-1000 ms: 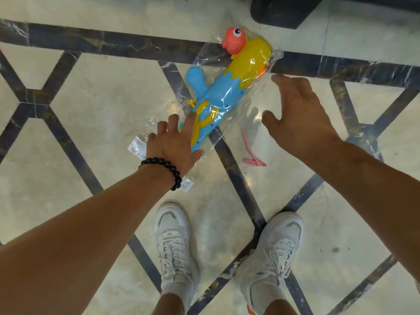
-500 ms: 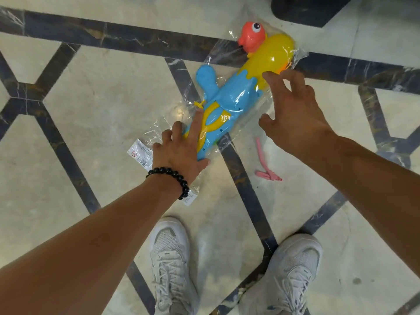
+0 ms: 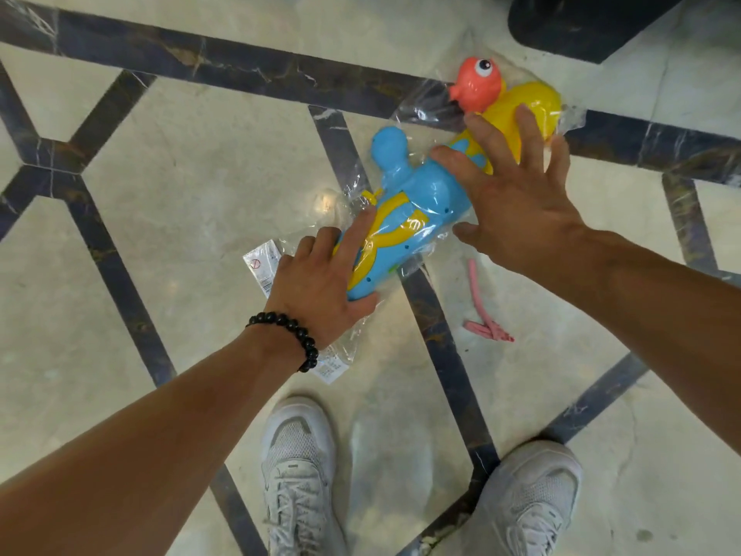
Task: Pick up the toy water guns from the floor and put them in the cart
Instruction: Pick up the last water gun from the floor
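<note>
Plastic-bagged, the toy water gun [image 3: 417,206] lies on the floor [image 3: 180,174]. Your left hand [image 3: 320,282] presses its blue tail, your right hand [image 3: 517,194] its yellow body, fingers spread wide, not yet closed. Curl both underneath, then lift level.

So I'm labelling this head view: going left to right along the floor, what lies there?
White warning label → left hand → blue and yellow toy water gun in its clear bag → pink strip on the floor.
</note>
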`<action>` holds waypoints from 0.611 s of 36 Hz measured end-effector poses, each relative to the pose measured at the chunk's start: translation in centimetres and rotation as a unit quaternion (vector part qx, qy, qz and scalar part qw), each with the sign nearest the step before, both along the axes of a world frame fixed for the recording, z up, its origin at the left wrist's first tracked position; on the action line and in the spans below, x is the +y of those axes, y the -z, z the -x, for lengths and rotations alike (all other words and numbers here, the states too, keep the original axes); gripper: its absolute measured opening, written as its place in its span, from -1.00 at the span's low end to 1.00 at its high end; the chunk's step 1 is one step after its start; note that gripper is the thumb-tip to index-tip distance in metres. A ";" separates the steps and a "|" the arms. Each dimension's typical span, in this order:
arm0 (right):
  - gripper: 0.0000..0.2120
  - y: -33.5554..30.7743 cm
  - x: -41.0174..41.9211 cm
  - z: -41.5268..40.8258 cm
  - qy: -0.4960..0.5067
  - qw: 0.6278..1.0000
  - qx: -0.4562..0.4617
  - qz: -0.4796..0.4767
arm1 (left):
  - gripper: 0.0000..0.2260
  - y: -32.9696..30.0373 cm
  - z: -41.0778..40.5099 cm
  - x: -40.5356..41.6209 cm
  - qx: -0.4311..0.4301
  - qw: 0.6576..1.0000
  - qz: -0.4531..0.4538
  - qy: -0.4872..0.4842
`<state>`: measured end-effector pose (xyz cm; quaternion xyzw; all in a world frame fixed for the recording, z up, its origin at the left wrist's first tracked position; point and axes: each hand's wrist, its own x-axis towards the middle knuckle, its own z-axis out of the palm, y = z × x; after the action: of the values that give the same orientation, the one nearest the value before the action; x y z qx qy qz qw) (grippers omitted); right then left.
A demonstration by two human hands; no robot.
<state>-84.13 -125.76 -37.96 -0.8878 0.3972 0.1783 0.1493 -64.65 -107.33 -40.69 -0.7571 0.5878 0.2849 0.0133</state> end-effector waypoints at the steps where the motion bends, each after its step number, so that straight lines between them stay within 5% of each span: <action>1: -0.12 -0.2 0.1 0.1 -0.009 1.000 -0.007 0.003 | -0.02 -0.4 -0.2 0.2 0.007 1.000 0.000 0.006; 11: -0.15 -7.7 2.4 3.3 -0.045 0.998 -0.036 -0.006 | -0.13 -9.6 -0.5 2.0 0.038 0.998 -0.012 0.051; 22: -0.14 -26.7 3.7 6.9 -0.035 0.997 -0.054 0.032 | -0.15 -28.6 -0.6 0.5 0.051 0.990 0.011 0.129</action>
<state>-91.06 -122.10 -11.30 -0.9138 0.3630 0.1223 0.1353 -64.03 -106.79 -12.07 -0.6596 0.6835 0.3126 0.0110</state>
